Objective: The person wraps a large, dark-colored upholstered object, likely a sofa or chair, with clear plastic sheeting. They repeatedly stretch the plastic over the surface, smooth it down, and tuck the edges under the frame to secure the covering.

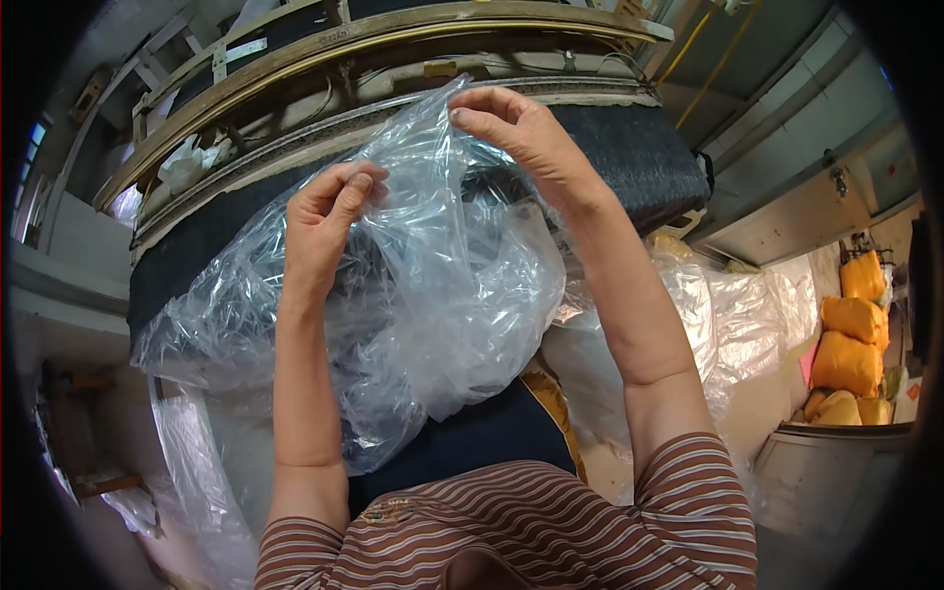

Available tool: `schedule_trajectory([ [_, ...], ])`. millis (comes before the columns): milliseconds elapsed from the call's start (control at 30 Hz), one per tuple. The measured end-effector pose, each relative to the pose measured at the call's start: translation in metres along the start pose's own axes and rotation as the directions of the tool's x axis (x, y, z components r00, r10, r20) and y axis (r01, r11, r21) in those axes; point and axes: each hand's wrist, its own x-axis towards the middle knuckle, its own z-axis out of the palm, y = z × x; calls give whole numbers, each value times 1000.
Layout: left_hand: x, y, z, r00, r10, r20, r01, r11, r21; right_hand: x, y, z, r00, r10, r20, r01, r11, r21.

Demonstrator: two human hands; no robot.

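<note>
A large clear plastic sheet (423, 256) hangs in loose folds between my hands and spills over the table edge into my lap. My left hand (329, 206) pinches a fold of it between thumb and fingers. Farther up and to the right, my right hand (511, 128) grips its upper edge at a raised corner, thumb against forefinger. Whether the sheet is one layer or a bag, I cannot tell. Beneath it lies the dark table covering (629, 157), partly hidden by the plastic.
Along the table's far side runs a long wooden rail (354, 39). A crumpled white plastic bag (187, 162) lies at the far left. More clear plastic (757, 315) is spread on the right, near several stacked orange bundles (851, 334). A metal panel (796, 211) stands at the right.
</note>
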Motion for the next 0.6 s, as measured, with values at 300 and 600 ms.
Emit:
schedule_trajectory([
  [300,-11,1,2,999,-30,28,31,999,-27,8,8,-5,960,-271,66,279,935,-221],
  [600,-3,6,4,991,-104,-82,107,993,40,25,13,-9,948,-310,68,317,942,-115],
])
